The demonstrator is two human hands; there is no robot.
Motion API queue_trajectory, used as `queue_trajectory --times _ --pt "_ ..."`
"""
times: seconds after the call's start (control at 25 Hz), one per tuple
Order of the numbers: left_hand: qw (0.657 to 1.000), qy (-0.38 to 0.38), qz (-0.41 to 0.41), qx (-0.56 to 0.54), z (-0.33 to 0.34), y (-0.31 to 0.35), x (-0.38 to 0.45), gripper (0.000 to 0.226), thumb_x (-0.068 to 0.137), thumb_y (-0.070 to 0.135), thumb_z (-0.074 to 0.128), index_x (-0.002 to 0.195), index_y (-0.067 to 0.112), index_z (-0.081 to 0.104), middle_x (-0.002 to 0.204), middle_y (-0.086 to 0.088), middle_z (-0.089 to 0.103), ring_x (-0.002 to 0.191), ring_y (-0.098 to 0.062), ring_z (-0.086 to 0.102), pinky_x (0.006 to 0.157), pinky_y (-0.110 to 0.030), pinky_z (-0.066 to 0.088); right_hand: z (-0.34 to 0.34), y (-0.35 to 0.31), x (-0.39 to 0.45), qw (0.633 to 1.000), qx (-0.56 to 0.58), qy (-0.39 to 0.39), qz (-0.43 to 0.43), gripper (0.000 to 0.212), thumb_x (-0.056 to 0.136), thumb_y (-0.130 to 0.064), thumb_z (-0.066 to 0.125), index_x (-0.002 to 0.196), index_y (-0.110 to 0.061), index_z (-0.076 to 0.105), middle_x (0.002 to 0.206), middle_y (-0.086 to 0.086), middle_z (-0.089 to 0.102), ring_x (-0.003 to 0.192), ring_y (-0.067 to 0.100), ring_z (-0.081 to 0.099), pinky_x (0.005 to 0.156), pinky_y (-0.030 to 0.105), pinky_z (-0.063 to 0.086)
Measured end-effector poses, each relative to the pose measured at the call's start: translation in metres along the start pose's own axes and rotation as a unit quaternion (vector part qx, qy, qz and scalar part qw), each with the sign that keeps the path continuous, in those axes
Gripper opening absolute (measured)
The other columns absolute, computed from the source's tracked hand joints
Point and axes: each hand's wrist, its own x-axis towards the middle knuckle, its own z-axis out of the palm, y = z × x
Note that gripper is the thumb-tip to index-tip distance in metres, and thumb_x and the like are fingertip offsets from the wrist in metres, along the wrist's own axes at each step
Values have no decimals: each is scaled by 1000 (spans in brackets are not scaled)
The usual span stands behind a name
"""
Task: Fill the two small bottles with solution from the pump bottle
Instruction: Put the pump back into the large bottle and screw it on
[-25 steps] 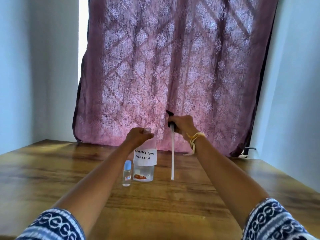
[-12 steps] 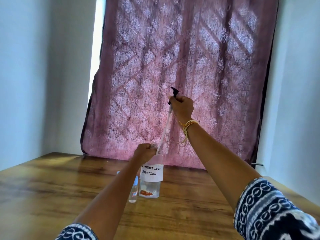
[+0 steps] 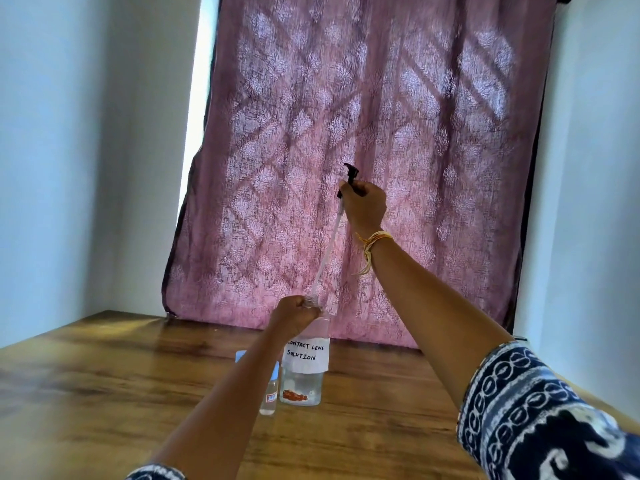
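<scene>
The pump bottle stands upright on the table, near its far edge, with a white label reading "CONTACT LENS SOLUTION" and a shallow pool of clear liquid at the bottom. The left hand is wrapped closed around its neck, steadying it. The right hand is raised well above, fingers pinched shut on the black pump head, and the long clear tube slants down from it so that its lower end sits at or just inside the bottle mouth; the left hand hides exactly how deep.

Just beside the bottle on its left stands 1 small bottle with a pale blue cap, clear, and seemingly almost empty. A second pale blue shape shows behind the left forearm; it may be the other small bottle, but too little is visible to tell.

Judging from this, the task is barely started: the pump is out or being seated, the visible small bottle is capped and looks unfilled, and no solution has been moved. Uncapping both small bottles and filling each is all to do, and the low liquid level may leave little to share between 2

Behind the table hangs a patterned mauve curtain between pale walls
</scene>
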Motion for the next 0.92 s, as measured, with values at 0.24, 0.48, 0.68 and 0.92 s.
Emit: queue_trajectory --times 0.24,0.48,0.68,0.92 --pt "1000 0 -7 -2 0 1 -1 35 82 29 74 108 6 69 105 -14 72 100 -28 66 94 -38 52 7 -2 -4 1000 -18 -11 -19 19 85 -21 69 88 -4 75 76 9 70 69 16 59 58 20 42" --pt "1000 0 -2 7 0 -1 0 33 80 32 76 102 8 69 96 -11 71 90 -26 65 89 -35 51 12 24 -28 997 -22 -73 -3 19 84 -18 70 91 -1 74 84 18 73 71 20 62 64 27 49" --pt "1000 -9 11 5 0 -5 0 34 83 29 72 105 3 68 103 -15 71 94 -28 66 91 -37 51 10 59 -57 991 7 -131 41 12 82 -12 73 88 -1 74 83 19 73 76 27 69 76 40 58" --pt "1000 -3 -5 -1 1 -2 -1 45 87 33 68 120 4 63 120 -16 67 111 -31 62 91 -34 44 -1 101 -94 960 54 -239 135 7 80 3 70 84 -2 70 88 20 69 84 31 68 88 53 56"
